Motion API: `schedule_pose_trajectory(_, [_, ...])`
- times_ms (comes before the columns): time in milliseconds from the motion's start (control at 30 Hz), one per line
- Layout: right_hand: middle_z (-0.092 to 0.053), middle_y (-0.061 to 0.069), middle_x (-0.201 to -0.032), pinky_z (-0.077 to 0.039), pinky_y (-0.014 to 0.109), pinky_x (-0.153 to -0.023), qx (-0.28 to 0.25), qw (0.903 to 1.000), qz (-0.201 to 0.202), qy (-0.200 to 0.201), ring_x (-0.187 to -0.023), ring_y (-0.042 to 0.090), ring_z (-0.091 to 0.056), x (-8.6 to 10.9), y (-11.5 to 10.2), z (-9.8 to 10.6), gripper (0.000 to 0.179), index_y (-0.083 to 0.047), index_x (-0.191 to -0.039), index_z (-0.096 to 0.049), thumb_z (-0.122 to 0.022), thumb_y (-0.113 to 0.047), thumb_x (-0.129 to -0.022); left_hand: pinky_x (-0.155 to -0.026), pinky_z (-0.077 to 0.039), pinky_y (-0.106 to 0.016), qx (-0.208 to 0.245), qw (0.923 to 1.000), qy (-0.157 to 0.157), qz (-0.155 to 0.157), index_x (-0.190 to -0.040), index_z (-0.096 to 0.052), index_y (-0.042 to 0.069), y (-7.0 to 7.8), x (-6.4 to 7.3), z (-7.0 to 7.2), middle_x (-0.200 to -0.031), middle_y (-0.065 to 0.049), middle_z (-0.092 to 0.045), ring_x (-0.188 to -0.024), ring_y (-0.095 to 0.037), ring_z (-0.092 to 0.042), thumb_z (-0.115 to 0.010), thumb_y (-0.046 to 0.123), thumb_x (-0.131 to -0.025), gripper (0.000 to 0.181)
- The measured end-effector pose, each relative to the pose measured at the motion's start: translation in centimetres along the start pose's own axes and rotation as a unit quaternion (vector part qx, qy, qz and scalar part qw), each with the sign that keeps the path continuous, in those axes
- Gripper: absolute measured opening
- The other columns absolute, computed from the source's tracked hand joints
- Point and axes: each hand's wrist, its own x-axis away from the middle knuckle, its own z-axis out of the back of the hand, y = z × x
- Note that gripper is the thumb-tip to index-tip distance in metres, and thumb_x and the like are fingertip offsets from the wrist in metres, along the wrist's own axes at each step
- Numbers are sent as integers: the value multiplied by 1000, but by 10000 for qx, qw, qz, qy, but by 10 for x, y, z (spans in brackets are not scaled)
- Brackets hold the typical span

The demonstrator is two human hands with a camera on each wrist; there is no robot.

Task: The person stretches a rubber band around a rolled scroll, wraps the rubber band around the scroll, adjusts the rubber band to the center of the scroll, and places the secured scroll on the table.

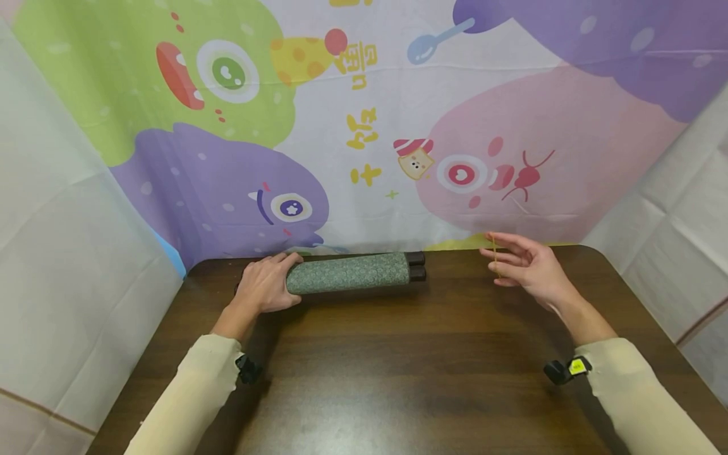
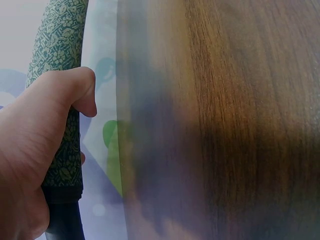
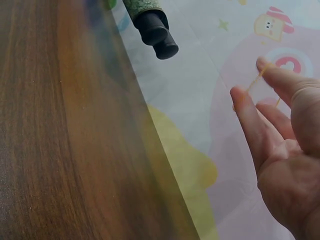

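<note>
Near the table's far edge my left hand grips one end of a rolled scroll covered in green patterned cloth. Two black rod ends stick out at its right. The left wrist view shows the thumb bent over the cloth, with a black end below the hand. To the right, my right hand is raised apart from the scroll, palm facing left. A thin yellow rubber band stretches between its spread, mostly straight fingers and thumb; it also shows in the right wrist view as a taut band.
Under both hands lies a dark brown wooden table. A printed cartoon curtain hangs right behind its far edge. Pale cloth walls stand at both sides. Each sleeve carries a small black wrist camera.
</note>
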Motion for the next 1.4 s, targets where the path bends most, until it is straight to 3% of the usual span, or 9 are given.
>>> schedule_pose_trajectory(100, [-76, -27, -140, -67, 23, -88, 143, 9996, 216, 60, -126, -9, -74, 0, 0, -1, 58, -9, -156, -65, -75, 8, -101, -94, -61, -66, 3, 10000, 17, -6, -144, -66, 20, 0, 0, 1, -137, -15, -77, -120, -44, -77, -93, 44, -76, 76])
schedule_pose_trajectory(233, [-68, -29, -150, -58, 11, -101, 901, 9945, 474, 247, -131, -18, -66, 0, 1, -2, 64, 2, -161, -58, -77, 7, -100, -93, -61, -66, 10, 10000, 33, -17, -143, -67, 20, 0, 0, 1, -136, -15, -78, -119, -45, -77, -93, 44, -75, 76])
schedule_pose_trajectory(333, [-62, -28, -157, -53, 6, -103, 1315, 9898, 468, 284, -131, -22, -62, 0, 1, -1, 68, 6, -163, -52, -79, 3, -100, -93, -61, -67, 14, 10000, 28, -13, -142, -67, 20, 0, -1, 2, -137, -15, -78, -119, -45, -77, -94, 44, -75, 76])
schedule_pose_trajectory(600, [-67, -28, -148, -68, 26, -88, 172, 9997, 192, 18, -131, -10, -71, 2, 4, 1, 66, -4, -166, -53, -73, 6, -104, -92, -61, -66, -21, 10000, 38, -35, -143, -66, 20, 1, 0, 1, -136, -15, -78, -118, -44, -77, -93, 44, -76, 76])
schedule_pose_trajectory(800, [-57, -16, -157, -69, 28, -87, 302, 9995, -3, 74, -129, -9, -72, 3, 2, 4, 63, -11, -167, -52, -71, -1, -107, -92, -61, -67, -38, 10000, 39, -21, -143, -66, 20, -1, 1, 1, -136, -14, -77, -118, -45, -77, -93, 44, -76, 76])
schedule_pose_trajectory(933, [-48, 4, -170, -69, 28, -88, 300, 9995, -79, 91, -131, -8, -71, 3, 2, 4, 66, -11, -169, -47, -71, -3, -108, -92, -61, -67, -49, 10000, 78, -14, -143, -66, 20, -2, 0, 3, -136, -15, -78, -118, -45, -77, -94, 43, -76, 77])
schedule_pose_trajectory(1100, [-17, 32, -184, -69, 28, -86, 253, 9996, -78, 98, -129, -10, -70, 2, 2, 4, 78, -17, -177, -36, -69, 1, -108, -89, -63, -66, -53, 9999, 146, -56, -143, -66, 20, -4, -1, 8, -131, -15, -78, -116, -45, -77, -94, 43, -75, 77])
schedule_pose_trajectory(1200, [-9, 36, -184, -69, 28, -84, 225, 9997, -19, 127, -129, -10, -70, 2, 1, 3, 82, -21, -178, -31, -68, 2, -108, -89, -63, -65, -53, 9998, 166, -53, -142, -66, 20, -5, -2, 11, -129, -14, -78, -114, -45, -77, -94, 44, -74, 77])
schedule_pose_trajectory(1400, [-8, 35, -183, -70, 29, -83, 81, 9998, 108, 173, -130, -7, -71, 1, 0, 2, 85, -22, -178, -31, -68, 4, -107, -89, -62, -66, -60, 9998, 173, -49, -142, -66, 20, -6, -2, 14, -126, -14, -78, -112, -46, -77, -94, 43, -74, 77])
